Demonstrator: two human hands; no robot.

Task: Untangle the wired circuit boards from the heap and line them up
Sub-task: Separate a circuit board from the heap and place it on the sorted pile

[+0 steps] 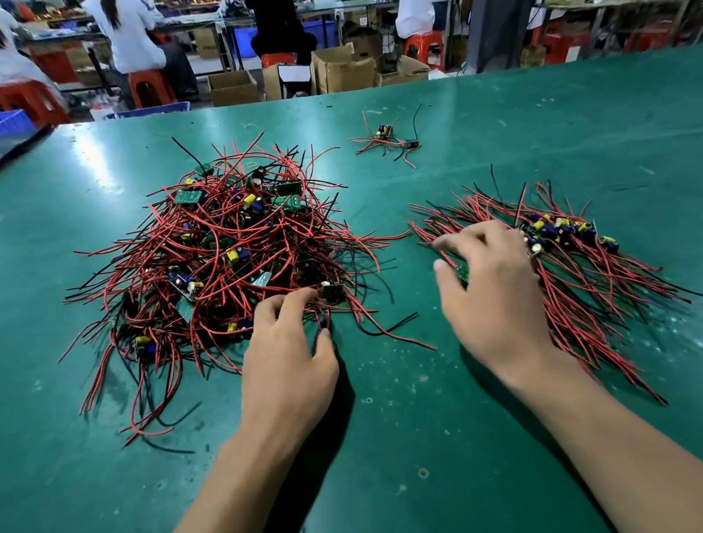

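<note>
Both forearms reach out over the green table [417, 463], palms down. The left hand [284, 350] sits at the near right edge of the heap [218, 250], fingers curled down into the red and black wires. Honestly can't tell if it's actually got hold of one. The right hand [489, 290] is arched over the left end of the lined-up row [583, 257], thumb and forefinger pinching a small green circuit board [461, 274]. A small clump [384, 139] lies farther back.

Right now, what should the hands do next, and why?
Probably the left hand should tug free the board by its fingertips: it sits at the near edge of the heap, while the right hand rests on the row.
</note>
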